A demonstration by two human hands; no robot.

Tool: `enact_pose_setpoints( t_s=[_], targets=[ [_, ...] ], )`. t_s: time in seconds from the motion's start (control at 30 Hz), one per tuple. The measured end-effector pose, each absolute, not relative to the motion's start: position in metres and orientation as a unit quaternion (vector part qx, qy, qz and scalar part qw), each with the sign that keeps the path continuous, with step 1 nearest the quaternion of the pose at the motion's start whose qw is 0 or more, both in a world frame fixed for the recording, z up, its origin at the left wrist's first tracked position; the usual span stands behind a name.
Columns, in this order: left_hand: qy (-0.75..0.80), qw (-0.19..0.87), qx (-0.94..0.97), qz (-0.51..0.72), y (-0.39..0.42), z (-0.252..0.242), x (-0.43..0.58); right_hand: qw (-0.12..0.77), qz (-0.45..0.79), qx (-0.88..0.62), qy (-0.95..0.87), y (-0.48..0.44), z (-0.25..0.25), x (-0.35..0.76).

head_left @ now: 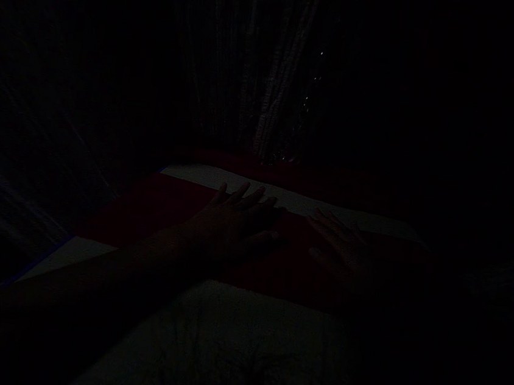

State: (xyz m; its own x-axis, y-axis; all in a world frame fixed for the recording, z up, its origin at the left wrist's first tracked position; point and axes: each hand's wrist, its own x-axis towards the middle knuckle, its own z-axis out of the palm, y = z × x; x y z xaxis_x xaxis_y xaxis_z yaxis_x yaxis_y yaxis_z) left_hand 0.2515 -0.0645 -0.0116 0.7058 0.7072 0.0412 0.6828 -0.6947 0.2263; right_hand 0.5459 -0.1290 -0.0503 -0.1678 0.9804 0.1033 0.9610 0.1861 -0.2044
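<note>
The view is very dark. A cloth with wide red and pale bands [243, 320] is spread out below me. My left hand [235, 224] lies on it with the fingers spread, its fingertips on the far pale stripe [194, 174] and its palm over the red band [159, 200]. To its right, my right hand [340, 247] is also on the cloth, fingers apart and reaching to the same stripe. Nothing shows in either hand. Shadow hides my right wrist and forearm.
Dim hanging fabric with vertical folds [277, 84] rises beyond the far edge of the cloth, with small glints beside it. More faint streaked fabric [36, 151] is at the left. A thin blue edging [41, 260] runs along the cloth's left side. The right side is black.
</note>
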Motion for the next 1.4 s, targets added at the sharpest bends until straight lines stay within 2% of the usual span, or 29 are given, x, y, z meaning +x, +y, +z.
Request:
enact_pose_setpoints(
  t_s=[0.1, 0.23, 0.37, 0.47, 0.6, 0.73, 1.1, 1.4],
  targets=[
    [0.365, 0.103, 0.923, 0.062, -0.063, -0.013, 0.250, 0.119, 0.026, -0.647, -0.752, -0.129, -0.048, 0.546],
    [0.371, 0.104, 0.921, 0.063, -0.062, -0.013, 0.249, 0.091, 0.060, -0.650, -0.752, -0.128, -0.051, 0.550],
    [0.363, 0.110, 0.924, 0.057, -0.062, -0.016, 0.249, 0.130, 0.024, -0.641, -0.756, -0.125, -0.057, 0.558],
    [0.362, 0.110, 0.925, 0.047, -0.063, -0.018, 0.250, 0.094, 0.037, -0.643, -0.759, -0.124, -0.060, 0.560],
    [0.371, 0.116, 0.920, 0.049, -0.064, -0.015, 0.251, 0.110, 0.021, -0.640, -0.761, -0.124, -0.060, 0.559],
    [0.371, 0.114, 0.921, 0.038, -0.063, -0.013, 0.251, 0.086, 0.045, -0.625, -0.774, -0.126, -0.059, 0.557],
    [0.377, 0.115, 0.918, 0.041, -0.062, -0.011, 0.249, 0.132, 0.041, -0.618, -0.774, -0.128, -0.059, 0.558],
    [0.373, 0.098, 0.922, 0.041, -0.061, -0.012, 0.251, 0.117, 0.058, -0.629, -0.767, -0.128, -0.057, 0.556]
  ],
)
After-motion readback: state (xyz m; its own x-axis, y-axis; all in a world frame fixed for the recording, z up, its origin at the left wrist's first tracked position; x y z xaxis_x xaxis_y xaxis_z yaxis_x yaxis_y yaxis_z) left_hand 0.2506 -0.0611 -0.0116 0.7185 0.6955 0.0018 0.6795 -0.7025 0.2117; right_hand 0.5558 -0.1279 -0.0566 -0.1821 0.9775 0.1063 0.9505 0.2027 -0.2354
